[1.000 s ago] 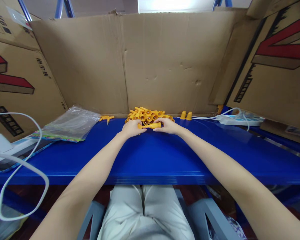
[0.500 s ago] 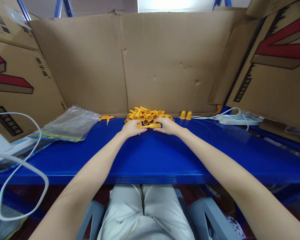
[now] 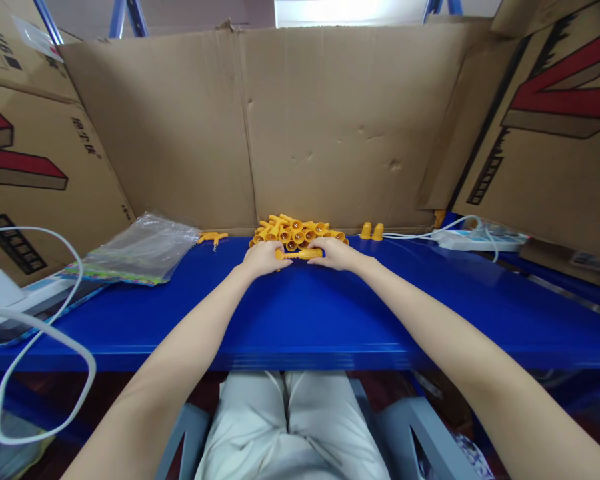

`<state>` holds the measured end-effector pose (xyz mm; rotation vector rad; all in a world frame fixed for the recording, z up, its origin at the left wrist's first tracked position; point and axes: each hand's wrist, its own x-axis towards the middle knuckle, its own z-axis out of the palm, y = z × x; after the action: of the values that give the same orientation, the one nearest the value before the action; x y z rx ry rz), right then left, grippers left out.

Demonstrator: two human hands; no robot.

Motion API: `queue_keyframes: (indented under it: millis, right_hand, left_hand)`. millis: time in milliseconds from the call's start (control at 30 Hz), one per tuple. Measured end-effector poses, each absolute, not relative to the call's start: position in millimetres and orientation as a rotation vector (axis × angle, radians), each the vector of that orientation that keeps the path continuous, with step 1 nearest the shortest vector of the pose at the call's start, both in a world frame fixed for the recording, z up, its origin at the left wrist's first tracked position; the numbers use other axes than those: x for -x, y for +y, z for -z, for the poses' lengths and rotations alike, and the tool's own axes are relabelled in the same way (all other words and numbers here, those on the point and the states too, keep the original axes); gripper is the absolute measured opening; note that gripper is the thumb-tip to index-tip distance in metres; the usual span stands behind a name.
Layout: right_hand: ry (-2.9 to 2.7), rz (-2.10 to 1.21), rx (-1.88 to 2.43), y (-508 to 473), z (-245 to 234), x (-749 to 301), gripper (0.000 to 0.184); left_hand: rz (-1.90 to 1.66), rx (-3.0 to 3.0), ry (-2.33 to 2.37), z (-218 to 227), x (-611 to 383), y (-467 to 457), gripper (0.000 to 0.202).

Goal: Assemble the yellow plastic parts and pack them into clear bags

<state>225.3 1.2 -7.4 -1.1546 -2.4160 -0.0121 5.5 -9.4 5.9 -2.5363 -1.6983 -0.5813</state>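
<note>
Between my two hands, in front of a pile of yellow corkscrews (image 3: 297, 237), lies a yellow corkscrew (image 3: 304, 254), held level. The fingers of my left hand (image 3: 265, 259) are closed on its ribbed left end. At the wider right end my right hand (image 3: 333, 253) grips it between thumb and fingers. Many pieces of the pile turn round, open mouths towards me, with a bit of metal visible inside. Left of the pile sit loose yellow handles (image 3: 213, 237), a metal spiral sticking out from one. Two yellow caps (image 3: 371, 231) stand upright to the right.
The blue shelf top (image 3: 305, 307) is backed by a cardboard sheet (image 3: 330, 120) with printed boxes at both sides. A clear plastic bag (image 3: 145, 250) lies at left, near a white cable (image 3: 87, 373). A white power strip (image 3: 473, 240) is at right.
Almost nothing has moved. Both hands keep hold of the yellow corkscrew in the same place, and the view has shifted very slightly.
</note>
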Motion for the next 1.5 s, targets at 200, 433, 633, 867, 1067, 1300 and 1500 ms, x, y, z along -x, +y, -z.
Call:
queue_keyframes:
  millis: [200,433,633,867,1067,1300,1500]
  right_hand:
    - [-2.391,-0.040,1.166,0.5,4.5,-225.5,0.026]
    - [-2.361,-0.061,1.158,4.6,6.0,-226.1,0.025]
    - [-2.266,-0.012,1.132,4.1,3.4,-235.9,0.026]
    - [-1.709,0.063,1.116,10.9,-23.6,-251.0,0.031]
    - [-1.438,0.127,1.248,40.3,-42.0,-237.9,0.029]
    - [-1.401,0.105,1.563,57.7,-19.2,-207.4,0.030]
    - [-1.615,0.088,1.610,57.9,-10.9,-208.1,0.031]
  left_hand:
    - [0.529,2.515,-1.692,-7.3,-5.5,-7.8,0.032]
    - [0.495,2.513,-1.701,-8.0,-5.5,-5.2,0.032]
    - [0.668,2.572,-1.621,-6.1,6.2,-2.5,0.061]
    - [0.665,2.531,-1.733,-3.4,13.0,2.3,0.038]
    - [0.575,2.639,-1.669,1.7,6.3,3.1,0.027]
    - [0.571,2.707,-1.625,3.8,7.7,6.0,0.026]
    - [0.551,2.753,-1.606,4.2,5.9,5.7,0.027]
